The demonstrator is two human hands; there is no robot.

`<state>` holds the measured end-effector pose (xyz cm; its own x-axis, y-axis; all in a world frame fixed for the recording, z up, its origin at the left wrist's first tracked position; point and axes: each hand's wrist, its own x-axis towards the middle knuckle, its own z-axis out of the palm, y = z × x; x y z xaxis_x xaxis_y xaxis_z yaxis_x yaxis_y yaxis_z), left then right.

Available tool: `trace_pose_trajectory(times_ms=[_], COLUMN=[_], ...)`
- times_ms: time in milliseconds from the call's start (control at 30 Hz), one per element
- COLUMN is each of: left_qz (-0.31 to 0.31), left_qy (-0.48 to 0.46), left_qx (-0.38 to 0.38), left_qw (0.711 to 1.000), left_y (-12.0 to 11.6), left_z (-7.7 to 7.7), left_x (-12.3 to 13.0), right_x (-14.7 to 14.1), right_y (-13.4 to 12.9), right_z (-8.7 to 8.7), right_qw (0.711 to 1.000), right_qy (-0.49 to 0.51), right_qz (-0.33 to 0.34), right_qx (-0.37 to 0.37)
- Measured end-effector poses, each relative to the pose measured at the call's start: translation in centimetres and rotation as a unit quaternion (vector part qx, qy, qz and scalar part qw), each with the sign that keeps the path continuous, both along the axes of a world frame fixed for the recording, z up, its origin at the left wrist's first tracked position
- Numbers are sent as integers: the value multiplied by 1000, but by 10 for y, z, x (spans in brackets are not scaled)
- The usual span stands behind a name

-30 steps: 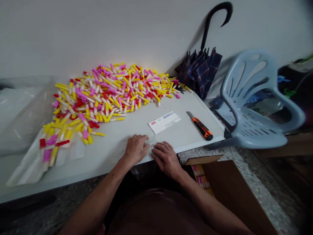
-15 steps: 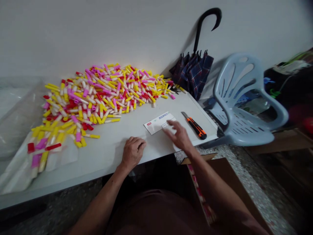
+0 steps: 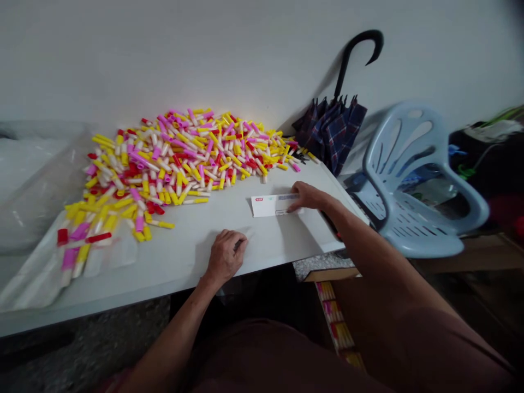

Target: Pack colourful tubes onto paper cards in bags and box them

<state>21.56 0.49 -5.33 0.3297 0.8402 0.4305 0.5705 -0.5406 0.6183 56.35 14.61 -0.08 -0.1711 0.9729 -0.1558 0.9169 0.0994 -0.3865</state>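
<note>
My right hand (image 3: pixel 302 197) grips the right end of a white printed card (image 3: pixel 268 206), thumb on its near side and fingers at the far side. The card has a small red mark and blue print; its right end is hidden by my fingers. Curled on the table's front part is my left hand (image 3: pixel 226 254), its fingers closed. A dark spot shows between thumb and finger, and I cannot make out whether something is held there. Under my right forearm lies the orange and black utility knife (image 3: pixel 338 235), mostly covered.
A heap of small tubes with yellow, pink, red and white parts (image 3: pixel 192 155) covers the back left of the white table (image 3: pixel 180 262). Clear plastic (image 3: pixel 36 191) lies at left. A folded umbrella (image 3: pixel 333 131) leans on the wall beside a blue chair (image 3: pixel 413 185). An open carton (image 3: pixel 327 275) stands below.
My right hand has come down onto the card's right end and closed on it. The card has turned more level across the view. My left hand stays curled in place.
</note>
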Motion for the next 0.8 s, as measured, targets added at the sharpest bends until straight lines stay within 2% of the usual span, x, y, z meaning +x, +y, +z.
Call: trace_pose_trajectory(times_ms=[67, 133, 233, 300, 333, 433, 533, 700, 800], left_qz=[1, 4, 7, 7, 7, 8, 6, 2, 5], left_qy=[-8, -16, -20, -16, -15, -14, -14, -16, -17], left_qx=[-1, -3, -9, -9, -7, 0, 9, 25, 24], left_qw=[1000, 1000, 1000, 1000, 1000, 1000, 1000, 1000, 1000], left_y=[0, 0, -1, -1, -1, -1, -1, -2, -3], left_z=[0, 0, 1, 2, 2, 4, 5, 5, 5], left_x=[0, -1, -1, -1, -1, 0, 1, 1, 1], right_x=[2, 3, 1, -3, -5, -13, -21, -30, -31], right_y=[-19, -44, -93, -129, -147, -191, -214, -218, -216], right_z=[-7, -12, -12, -7, -5, 0, -3, -5, -3], right_qw=[993, 966, 887, 838, 824, 808, 794, 778, 788], right_qy=[81, 196, 388, 465, 480, 479, 485, 516, 513], right_qz=[-74, -134, -204, -247, -265, -316, -350, -347, -332], right_qx=[46, 100, 145, 146, 146, 135, 111, 85, 74])
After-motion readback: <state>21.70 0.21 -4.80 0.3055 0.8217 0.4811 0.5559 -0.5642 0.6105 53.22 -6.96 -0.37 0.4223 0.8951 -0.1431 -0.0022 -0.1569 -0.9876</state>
